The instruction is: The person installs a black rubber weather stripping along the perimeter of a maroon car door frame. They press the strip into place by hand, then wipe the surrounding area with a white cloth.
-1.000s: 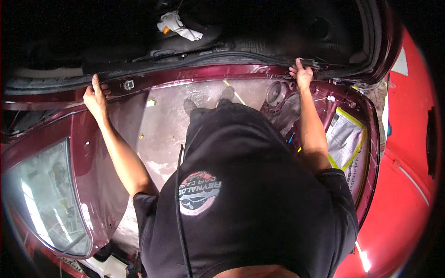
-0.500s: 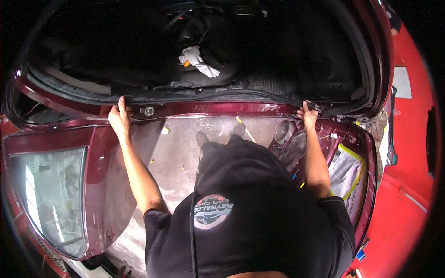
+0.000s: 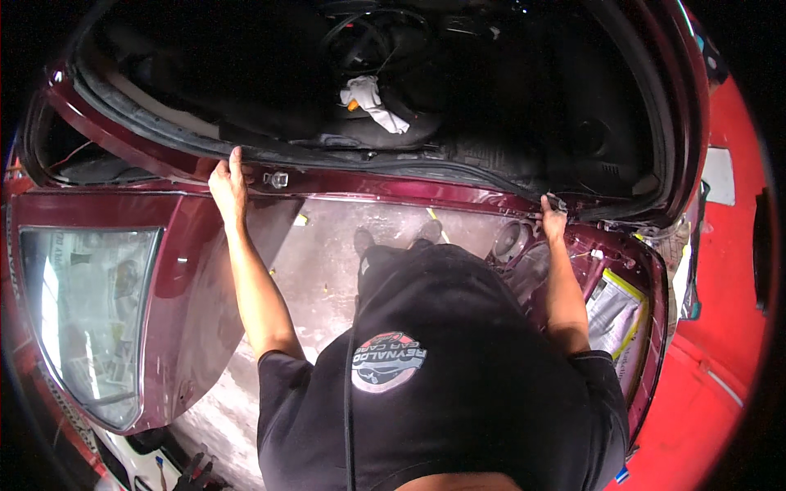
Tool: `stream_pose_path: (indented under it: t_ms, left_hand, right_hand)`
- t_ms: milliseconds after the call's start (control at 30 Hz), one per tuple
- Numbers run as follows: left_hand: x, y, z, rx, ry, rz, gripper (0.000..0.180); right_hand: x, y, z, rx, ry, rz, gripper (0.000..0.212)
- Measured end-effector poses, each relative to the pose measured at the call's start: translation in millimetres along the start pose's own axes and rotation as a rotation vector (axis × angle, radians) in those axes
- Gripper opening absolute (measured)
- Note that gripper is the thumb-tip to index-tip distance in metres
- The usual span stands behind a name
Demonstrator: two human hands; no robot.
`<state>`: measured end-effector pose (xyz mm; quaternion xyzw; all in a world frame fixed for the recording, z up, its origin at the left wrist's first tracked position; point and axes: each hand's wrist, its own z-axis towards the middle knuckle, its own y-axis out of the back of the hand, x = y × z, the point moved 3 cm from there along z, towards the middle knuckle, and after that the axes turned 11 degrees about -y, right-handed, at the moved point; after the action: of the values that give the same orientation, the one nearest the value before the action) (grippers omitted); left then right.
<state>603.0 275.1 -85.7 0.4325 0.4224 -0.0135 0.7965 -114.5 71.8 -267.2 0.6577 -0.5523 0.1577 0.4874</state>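
A long black rubber door seal [image 3: 385,166] follows the lower edge of a maroon car's door opening. Over the maroon body edge, left of a small metal latch [image 3: 280,179], my left hand [image 3: 230,190] is closed with its thumb up against the seal. My right hand [image 3: 554,222] is at the opening's right end, fingers bent round the body edge by the seal. A small dark grey piece [image 3: 557,204] shows at its fingertips. What lies beneath those fingers is hidden. Both arms are stretched forward, far apart.
A maroon door with a speaker [image 3: 509,241] and taped paper [image 3: 612,307] stands to the right. On the left is a maroon panel with a window [image 3: 90,319]. A white cloth [image 3: 375,102] lies inside the car. Red floor [image 3: 720,262] extends at far right.
The view has shifted a little, so the car and both hands appear slightly further right. Both hands keep about the same places along the opening's edge.
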Motion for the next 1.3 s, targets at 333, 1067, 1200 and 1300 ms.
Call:
stream_pose_path:
  t_ms: [333,1067,1200,1300]
  left_hand:
    - [4,-3,0,0.012,0.005,-0.042,0.06]
    - [30,-8,5,-0.102,-0.188,0.186,0.059]
    - [10,-11,6,-0.018,-0.124,0.125,0.062]
    - [0,-1,-3,0.0,0.039,-0.024,0.056]
  right_hand:
    - [-32,18,6,-0.033,-0.031,-0.191,0.05]
    - [-53,5,28,0.03,-0.109,-0.087,0.039]
    - [-64,19,54,-0.151,0.599,-0.255,0.042]
    - [-14,7,6,-0.157,-0.004,-0.092,0.045]
